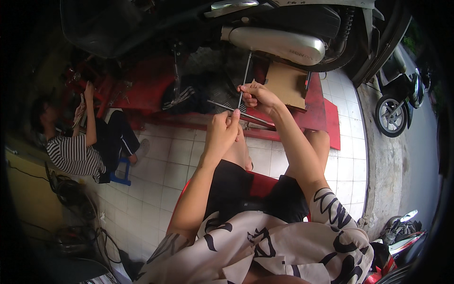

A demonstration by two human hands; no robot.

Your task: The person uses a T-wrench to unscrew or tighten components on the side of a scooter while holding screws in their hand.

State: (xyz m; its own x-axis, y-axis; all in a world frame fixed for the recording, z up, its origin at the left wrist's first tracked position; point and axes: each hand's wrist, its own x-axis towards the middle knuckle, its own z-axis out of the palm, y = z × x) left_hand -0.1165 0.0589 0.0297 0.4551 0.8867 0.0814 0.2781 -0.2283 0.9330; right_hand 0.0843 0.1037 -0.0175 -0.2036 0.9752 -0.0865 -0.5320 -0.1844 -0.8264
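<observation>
A long metal T-handle wrench (248, 69) rises from in front of me to the lower edge of the motorbike's silver engine cover (274, 43). My left hand (222, 130) is closed at the crossbar, its thumb raised against the place where bar and shaft meet. Farther up, my right hand (259, 97) pinches the shaft between thumb and fingers. The exact point where the wrench's tip meets the bike is too dark to make out.
Under the bike is a red stand (326, 111) bearing a flat cardboard piece (286, 85). At left, a person in a striped top (73, 154) sits on a blue stool (121, 173). Cables (101, 236) lie lower left; another motorbike (395, 111) stands at right.
</observation>
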